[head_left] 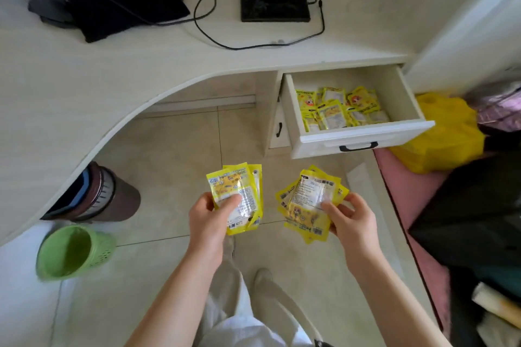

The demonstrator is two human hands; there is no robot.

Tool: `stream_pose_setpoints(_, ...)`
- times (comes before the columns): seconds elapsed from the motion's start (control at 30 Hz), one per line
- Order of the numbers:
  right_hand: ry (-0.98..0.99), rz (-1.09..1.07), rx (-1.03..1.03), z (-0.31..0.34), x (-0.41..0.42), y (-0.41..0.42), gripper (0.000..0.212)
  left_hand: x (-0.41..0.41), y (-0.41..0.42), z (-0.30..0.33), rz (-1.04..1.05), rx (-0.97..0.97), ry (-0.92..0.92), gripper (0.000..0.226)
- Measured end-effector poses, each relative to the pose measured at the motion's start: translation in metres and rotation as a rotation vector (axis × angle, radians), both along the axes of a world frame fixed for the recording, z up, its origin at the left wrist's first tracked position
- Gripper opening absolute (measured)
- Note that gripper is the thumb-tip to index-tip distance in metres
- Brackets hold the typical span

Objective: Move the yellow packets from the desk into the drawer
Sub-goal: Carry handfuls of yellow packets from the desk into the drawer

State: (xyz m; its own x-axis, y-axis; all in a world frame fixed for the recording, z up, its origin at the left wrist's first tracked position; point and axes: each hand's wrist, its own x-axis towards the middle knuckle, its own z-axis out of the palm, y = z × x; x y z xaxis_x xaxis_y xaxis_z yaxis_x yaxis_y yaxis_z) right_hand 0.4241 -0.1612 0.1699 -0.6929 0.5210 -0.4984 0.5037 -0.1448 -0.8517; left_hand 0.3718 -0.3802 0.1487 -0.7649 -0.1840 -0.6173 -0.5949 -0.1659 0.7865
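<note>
Yellow packets are held in two fans above the floor: the left hand [210, 217] grips one bunch [239, 197], thumb across its front, and the right hand [353, 222] pinches another bunch [308, 205]. More packets [338, 108] lie heaped in the open drawer [363, 138] under the tabletop's [112, 73] right end, perhaps a dozen, though overlap blurs the count.

The yellow glossy plastic-film packets [337, 110] shine with clear windows inside the pale matt wood-grain drawer [363, 139], whose handle is glossy black. Below the drawer, smooth beige floor tiles [169, 149] have a faint sheen. Left of the drawer, the perforated green plastic basket [74, 251] looks matt.
</note>
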Motion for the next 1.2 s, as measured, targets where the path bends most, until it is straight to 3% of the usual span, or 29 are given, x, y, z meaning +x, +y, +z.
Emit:
stream_pose_setpoints(0.23, 0.003, -0.097, -0.003, -0.003, -0.021, 0.057, 0.004, -0.045, 0.064, -0.007, -0.076, -0.016, 0.016, 0.024)
stream_pose_setpoints(0.73, -0.033, -0.154, 0.016, -0.006, -0.155, 0.149, 0.005, -0.194, 0.162, -0.022, -0.137, -0.03, -0.013, 0.04)
stream_pose_setpoints(1.0, -0.107, -0.155, -0.045, -0.03, -0.204, 0.197, 0.01, -0.228, 0.211, -0.035, -0.173, -0.108, -0.076, 0.026)
stream_pose_setpoints(1.2, -0.161, -0.105, -0.087, -0.044, -0.25, 0.246, 0.006, -0.243, 0.264, -0.049, -0.088, -0.158, -0.113, 0.023)
